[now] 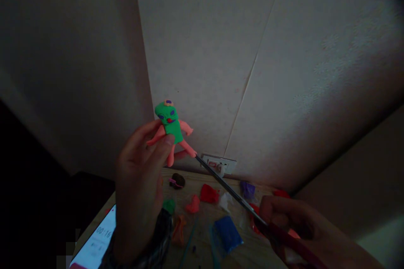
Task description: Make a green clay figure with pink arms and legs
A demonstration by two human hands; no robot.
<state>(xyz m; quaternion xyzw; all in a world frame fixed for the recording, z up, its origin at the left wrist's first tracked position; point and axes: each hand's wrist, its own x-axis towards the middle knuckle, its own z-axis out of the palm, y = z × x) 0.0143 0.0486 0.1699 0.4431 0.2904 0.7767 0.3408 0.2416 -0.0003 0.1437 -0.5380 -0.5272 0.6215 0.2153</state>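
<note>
My left hand [142, 168] pinches a small clay figure [173, 131] between thumb and fingers, raised above the table in front of the wall. The figure has a green head and body, pink arms and legs, purple eyes, a red mouth and a small flower-like piece on top. In my right hand [293, 222], at the lower right, is a pair of scissors [233, 193] with red handles and long, thin blades. The blade tips meet the end of the figure's right-hand pink leg. Whether the blades are slightly parted cannot be made out.
Below, a wooden table [202, 235] bears a blue packet [229, 233], red clay [209, 193], pink clay [193, 204], a purple packet [248, 190] and a brown lump [177, 181]. A lit phone [97, 239] lies at left. A wall socket [218, 163] sits behind.
</note>
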